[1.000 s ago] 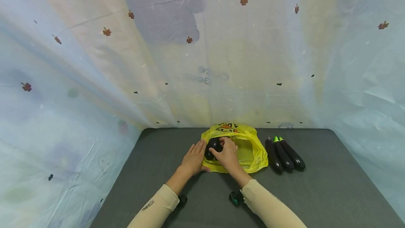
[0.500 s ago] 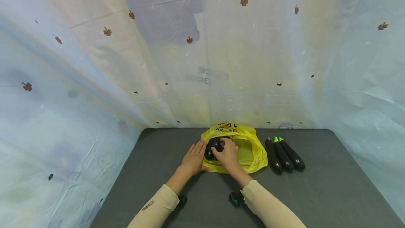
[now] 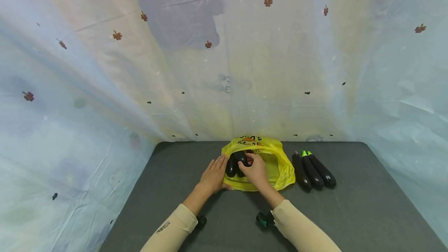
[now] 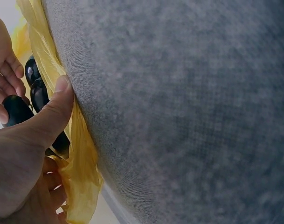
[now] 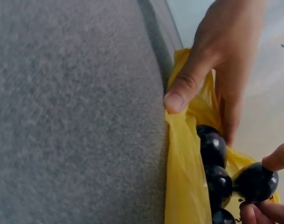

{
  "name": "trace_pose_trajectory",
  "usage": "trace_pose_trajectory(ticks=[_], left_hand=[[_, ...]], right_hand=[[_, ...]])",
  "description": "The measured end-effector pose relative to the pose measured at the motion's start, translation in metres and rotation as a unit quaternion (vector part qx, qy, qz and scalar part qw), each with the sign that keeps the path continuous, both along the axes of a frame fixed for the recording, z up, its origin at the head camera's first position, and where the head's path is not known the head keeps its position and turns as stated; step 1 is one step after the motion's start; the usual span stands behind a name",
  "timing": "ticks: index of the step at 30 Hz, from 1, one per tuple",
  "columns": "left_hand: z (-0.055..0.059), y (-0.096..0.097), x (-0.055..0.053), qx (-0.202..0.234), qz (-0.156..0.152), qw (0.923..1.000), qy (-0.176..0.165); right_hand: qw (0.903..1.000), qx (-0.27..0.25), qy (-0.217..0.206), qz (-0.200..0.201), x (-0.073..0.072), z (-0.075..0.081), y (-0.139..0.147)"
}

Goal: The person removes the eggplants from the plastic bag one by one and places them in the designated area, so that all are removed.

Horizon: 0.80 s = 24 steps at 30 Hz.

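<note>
At the left, on a grey table, the person's left hand lies against the near left side of a yellow bag, its fingers straight and its thumb along the near edge, bracing the plastic. It has stayed where it was half a second ago. The bag's mouth gapes upward. Just inside its left end sits a dark, glossy aubergine, with more dark shapes packed beside it; their full number is hard to tell.

Next to the right, thumb and fingertips of the right hand pinch the rounded end of another aubergine, within the bag's mouth. This is the change: hand and aubergine have shifted slightly rightward, so the leftmost one now shows more separately. By my reading, the held piece is being worked apart from its neighbours and this step is unfinished, since the grip is not yet released; whether it is going in or coming out is unclear.

Farthest right, just outside the bag, three aubergines lie side by side, untouched
</note>
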<state>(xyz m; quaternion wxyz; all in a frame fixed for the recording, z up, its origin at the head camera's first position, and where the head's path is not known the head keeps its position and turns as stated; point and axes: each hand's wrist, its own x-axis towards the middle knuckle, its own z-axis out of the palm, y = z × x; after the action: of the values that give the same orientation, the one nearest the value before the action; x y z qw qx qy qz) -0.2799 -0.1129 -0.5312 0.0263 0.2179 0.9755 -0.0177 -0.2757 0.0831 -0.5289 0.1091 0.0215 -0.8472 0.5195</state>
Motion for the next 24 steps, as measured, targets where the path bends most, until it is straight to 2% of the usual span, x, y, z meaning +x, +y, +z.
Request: trace_pose_trajectory(ticks=[11, 16, 24], left_hand=[[-0.002, -0.002, -0.001, -0.008, 0.000, 1.0000, 0.003], [-0.002, -0.001, -0.001, -0.005, 0.001, 1.0000, 0.000], [0.000, 0.000, -0.001, 0.003, 0.004, 1.0000, 0.001]], right_hand=[[0.9968, -0.060, -0.050, 0.013, 0.009, 0.007, 0.015], [0.9958, -0.073, -0.051, 0.020, 0.013, 0.009, 0.021], [0.9967, -0.063, -0.048, 0.019, 0.020, 0.009, 0.032]])
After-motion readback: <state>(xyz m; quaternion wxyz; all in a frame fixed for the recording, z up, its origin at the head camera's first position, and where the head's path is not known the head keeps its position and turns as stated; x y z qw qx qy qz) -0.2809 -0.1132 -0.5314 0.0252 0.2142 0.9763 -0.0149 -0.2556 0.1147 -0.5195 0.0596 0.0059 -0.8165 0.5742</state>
